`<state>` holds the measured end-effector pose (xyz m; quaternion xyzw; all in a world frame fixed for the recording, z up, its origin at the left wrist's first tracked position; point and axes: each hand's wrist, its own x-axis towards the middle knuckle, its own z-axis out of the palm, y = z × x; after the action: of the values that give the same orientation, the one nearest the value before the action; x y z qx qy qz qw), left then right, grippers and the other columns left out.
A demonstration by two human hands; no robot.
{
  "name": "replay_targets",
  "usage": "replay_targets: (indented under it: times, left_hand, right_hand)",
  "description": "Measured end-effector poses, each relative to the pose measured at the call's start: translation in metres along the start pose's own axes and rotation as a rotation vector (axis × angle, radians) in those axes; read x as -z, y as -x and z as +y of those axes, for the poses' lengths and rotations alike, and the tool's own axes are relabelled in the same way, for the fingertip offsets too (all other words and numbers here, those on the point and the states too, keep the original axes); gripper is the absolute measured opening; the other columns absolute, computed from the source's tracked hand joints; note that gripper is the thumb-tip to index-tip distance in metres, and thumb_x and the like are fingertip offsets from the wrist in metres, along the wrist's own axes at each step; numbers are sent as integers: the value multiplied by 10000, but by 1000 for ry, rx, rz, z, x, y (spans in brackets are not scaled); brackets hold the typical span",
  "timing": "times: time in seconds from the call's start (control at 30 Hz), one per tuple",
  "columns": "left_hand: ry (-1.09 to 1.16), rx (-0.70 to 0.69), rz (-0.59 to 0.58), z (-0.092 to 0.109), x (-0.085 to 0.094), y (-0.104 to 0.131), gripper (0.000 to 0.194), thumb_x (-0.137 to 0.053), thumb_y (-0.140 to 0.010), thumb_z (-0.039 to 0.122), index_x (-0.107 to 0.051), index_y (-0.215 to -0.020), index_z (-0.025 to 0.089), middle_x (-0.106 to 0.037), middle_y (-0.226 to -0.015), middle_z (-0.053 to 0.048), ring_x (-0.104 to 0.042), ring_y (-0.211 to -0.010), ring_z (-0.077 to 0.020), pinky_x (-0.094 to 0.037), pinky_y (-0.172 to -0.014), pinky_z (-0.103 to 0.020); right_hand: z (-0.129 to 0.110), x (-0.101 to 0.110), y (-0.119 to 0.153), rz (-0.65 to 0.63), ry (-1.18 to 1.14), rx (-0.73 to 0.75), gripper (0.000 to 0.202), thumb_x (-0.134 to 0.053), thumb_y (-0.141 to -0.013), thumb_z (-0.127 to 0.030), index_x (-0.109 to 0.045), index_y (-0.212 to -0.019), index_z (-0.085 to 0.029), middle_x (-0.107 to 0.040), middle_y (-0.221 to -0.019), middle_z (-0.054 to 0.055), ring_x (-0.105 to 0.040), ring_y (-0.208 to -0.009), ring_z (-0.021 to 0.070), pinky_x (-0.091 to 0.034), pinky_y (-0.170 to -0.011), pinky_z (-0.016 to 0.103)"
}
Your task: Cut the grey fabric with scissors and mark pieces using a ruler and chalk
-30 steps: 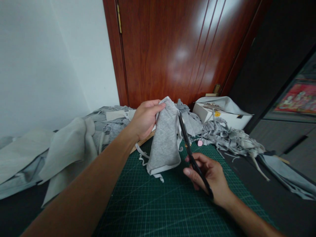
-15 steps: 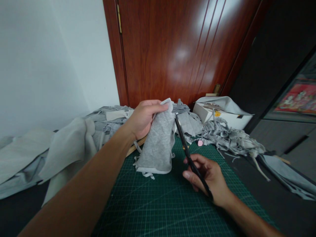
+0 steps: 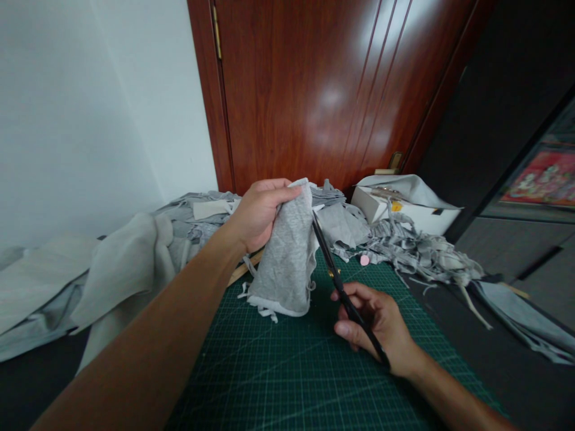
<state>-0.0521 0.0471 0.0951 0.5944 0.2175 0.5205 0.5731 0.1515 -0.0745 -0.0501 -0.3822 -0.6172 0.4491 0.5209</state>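
Observation:
My left hand [image 3: 265, 209] pinches the top of a grey piece of fabric [image 3: 287, 257], which hangs over the green cutting mat [image 3: 278, 371]. Loose threads and narrow strips dangle from its lower edge. In my right hand [image 3: 377, 323] is a pair of black scissors [image 3: 335, 269], fingers wrapped about the handles. The blades point up and to the left, their tips at the fabric's upper right edge. Whether the blades are parted I cannot tell. Part of a wooden ruler-like strip [image 3: 245, 268] lies behind the fabric.
Pale fabric [image 3: 126, 257] is heaped on the left. Grey scraps [image 3: 417, 251] lie tangled at the right, near a white box [image 3: 404, 209]. A small pink disc [image 3: 364, 260] rests at the mat's far edge. Behind stands a reddish-brown door [image 3: 314, 90].
The fabric and my left hand have shifted slightly left. The scissors have also moved a little left, their tips now closer against the fabric's right edge.

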Motion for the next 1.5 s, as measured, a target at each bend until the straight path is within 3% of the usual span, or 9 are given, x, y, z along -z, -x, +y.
replay_targets:
  times: [0.2,0.8,1.1,1.33,1.5]
  left_hand:
    - [37,29,-23,-3,-4,0,137,-737,-807,153,-656,-696,152,-649,-682,-9,-605,-613,-115,-480,-626,-243]
    - [-25,3,-8,-7,-12,2,150,-734,-802,138,-649,-680,158,-654,-673,2,-592,-606,-103,-454,-632,-235]
    - [-82,-31,-38,-12,-12,1,167,-728,-809,150,-640,-669,162,-614,-664,8,-560,-612,-103,-424,-610,-235]
    - [-102,-41,-32,-12,-12,1,173,-751,-796,170,-632,-671,165,-628,-694,5,-574,-631,-107,-447,-642,-242]
    - [-102,-49,-33,-12,-12,1,167,-733,-801,147,-639,-665,167,-629,-686,3,-571,-639,-109,-438,-645,-248]
  right_hand:
    - [-1,0,-1,-2,-12,32,426,-959,-704,-262,-675,-1014,-188,-625,-629,-65,-498,-420,59,-398,-411,153]
    - [3,-1,0,-6,11,59,408,-902,-776,-343,-654,-1061,-189,-618,-680,-43,-532,-465,81,-442,-435,182]
    - [0,-4,-1,36,9,48,422,-925,-746,-342,-649,-1026,-189,-608,-655,-50,-509,-446,82,-415,-417,183]
    - [-4,-7,0,61,56,5,432,-918,-741,-431,-645,-976,-193,-569,-616,-57,-461,-438,86,-382,-406,196]
    - [-5,-7,0,63,41,-11,420,-930,-728,-393,-647,-968,-197,-552,-609,-69,-448,-435,82,-354,-407,194]
